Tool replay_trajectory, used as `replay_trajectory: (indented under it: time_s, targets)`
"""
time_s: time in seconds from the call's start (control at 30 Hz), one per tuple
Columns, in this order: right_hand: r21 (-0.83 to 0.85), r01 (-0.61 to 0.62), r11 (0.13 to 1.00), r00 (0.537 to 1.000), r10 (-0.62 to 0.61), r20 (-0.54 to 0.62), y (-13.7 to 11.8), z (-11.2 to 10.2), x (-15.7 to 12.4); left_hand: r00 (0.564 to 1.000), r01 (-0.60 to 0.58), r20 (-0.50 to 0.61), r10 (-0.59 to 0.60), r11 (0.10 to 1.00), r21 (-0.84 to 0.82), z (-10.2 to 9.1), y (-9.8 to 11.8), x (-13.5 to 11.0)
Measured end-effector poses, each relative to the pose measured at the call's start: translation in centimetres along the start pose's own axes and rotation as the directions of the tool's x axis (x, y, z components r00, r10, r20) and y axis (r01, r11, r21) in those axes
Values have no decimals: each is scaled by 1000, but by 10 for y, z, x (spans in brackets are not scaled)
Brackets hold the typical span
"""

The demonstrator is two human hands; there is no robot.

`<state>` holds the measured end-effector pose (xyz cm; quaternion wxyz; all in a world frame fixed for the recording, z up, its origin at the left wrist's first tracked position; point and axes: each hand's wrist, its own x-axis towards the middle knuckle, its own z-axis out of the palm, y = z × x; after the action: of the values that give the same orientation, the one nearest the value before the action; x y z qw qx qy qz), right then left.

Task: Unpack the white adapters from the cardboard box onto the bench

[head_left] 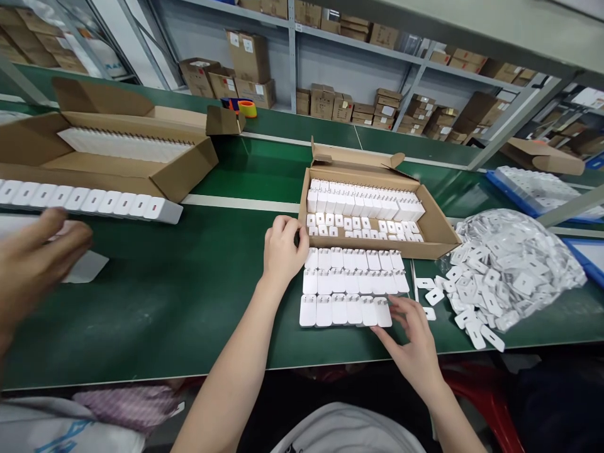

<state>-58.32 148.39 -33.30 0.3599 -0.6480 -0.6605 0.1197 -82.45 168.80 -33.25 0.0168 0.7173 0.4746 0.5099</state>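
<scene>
Three rows of white plug chargers (pixel 338 309) with metal prongs lie on the green bench in front of me. My right hand (pixel 415 343) is at the right end of the nearest row, thumb and fingers around its last charger (pixel 382 313). My left hand (pixel 282 250) is closed, fingers bent, by the left end of the farthest row and the box's front corner. Its fingertips are partly hidden, so what they hold is unclear. Just behind the rows stands an open cardboard box (pixel 372 249) with chargers and small white slotted pieces inside.
A clear bag (pixel 523 264) of white slotted plates spills onto the bench at right, with loose plates (pixel 434 296) beside it. At left, another person's hand (pixel 44 251) is near a row of white blocks (pixel 94 200) and a second open box (pixel 160 173). Shelves with cartons stand behind.
</scene>
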Motion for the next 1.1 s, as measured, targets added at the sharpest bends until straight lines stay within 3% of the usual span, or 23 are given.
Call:
replay_trajectory:
  time_s: [0.2, 0.33, 0.43, 0.53, 0.6, 0.67, 0.77, 0.9, 1.1]
  targets:
    - [-25, -3, 1000, 998, 2, -57, 6, 9, -2, 1000, 3, 7, -3, 1000, -4, 0, 0, 0]
    - [-88, 29, 996, 999, -27, 19, 5, -22, 11, 1000, 12, 10, -13, 999, 44, 0, -1, -1]
    - [-206, 151, 967, 988, -154, 4, -2, -57, 58, 1000, 24, 6, -25, 996, 85, 0, -2, -1]
    - [-338, 241, 910, 963, -268, -35, -3, -70, 137, 999, 29, 20, -31, 993, 113, 1, -2, -2]
    - [-409, 225, 884, 974, -194, 117, 0, -59, 195, 999, 29, 39, -34, 992, 120, 0, -2, -3]
    - [-497, 235, 835, 954, -99, 285, 5, -37, 247, 998, 33, 50, -39, 992, 120, 0, -2, -4]
    - [-510, 287, 811, 911, -66, 407, 11, 0, 299, 997, 40, 60, -47, 992, 120, -1, -2, -4]
    - [-555, 308, 772, 877, -5, 480, 19, 31, 326, 997, 41, 58, -49, 991, 127, -2, -2, -4]
    - [-598, 318, 736, 872, 21, 489, 33, 32, 335, 996, 44, 74, -54, 990, 133, -2, -1, -3]
